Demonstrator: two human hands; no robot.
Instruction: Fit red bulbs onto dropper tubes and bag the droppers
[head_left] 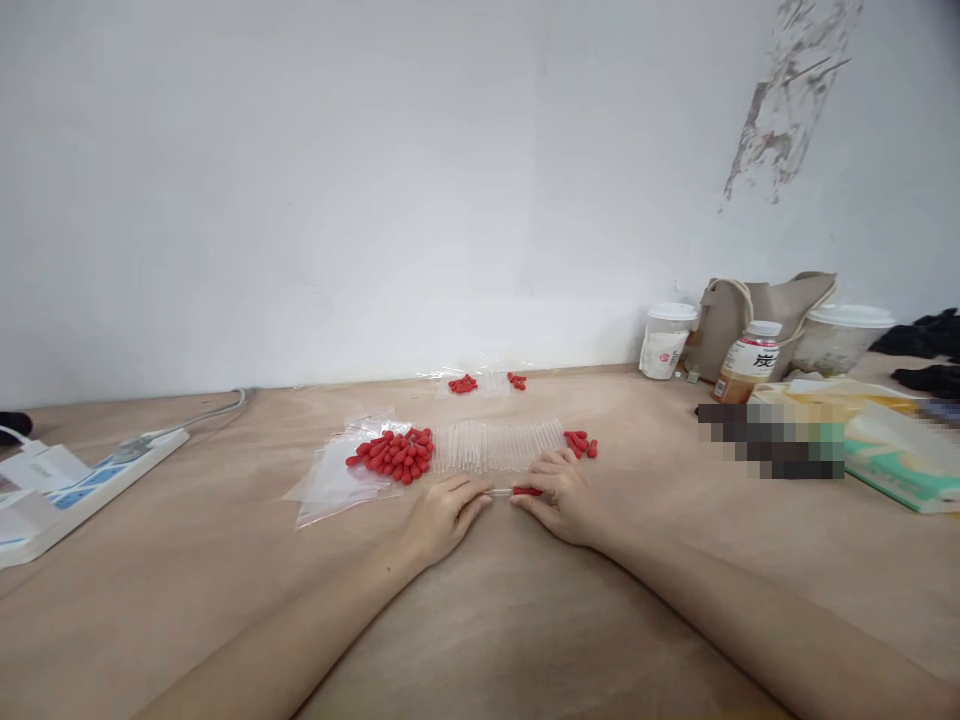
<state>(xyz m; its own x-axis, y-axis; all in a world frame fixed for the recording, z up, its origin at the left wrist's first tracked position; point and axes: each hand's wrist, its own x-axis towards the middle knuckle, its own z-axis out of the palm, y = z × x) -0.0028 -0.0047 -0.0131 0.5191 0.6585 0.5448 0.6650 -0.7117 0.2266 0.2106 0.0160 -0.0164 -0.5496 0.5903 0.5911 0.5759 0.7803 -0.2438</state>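
Note:
My left hand point(447, 512) pinches one end of a thin clear dropper tube point(499, 491) just above the table. The fingers of my right hand point(561, 497) are closed on a red rubber bulb point(526, 491) at the tube's other end. Whether the tube sits inside the bulb, I cannot tell. Right beyond my hands lies a row of clear dropper tubes point(480, 446), side by side. A heap of red bulbs point(394, 455) rests to their left, partly on clear plastic bags point(337, 478). Several more red bulbs point(580, 443) lie at the right end, past my right hand.
Nearer the wall, a clear bag point(491, 383) holds more tubes and red bulbs. At left is a power strip point(112, 485) with chargers. On the right stand a paper cup point(666, 342), a drink bottle point(748, 362), a grey bag point(712, 325) and a tissue pack point(904, 465).

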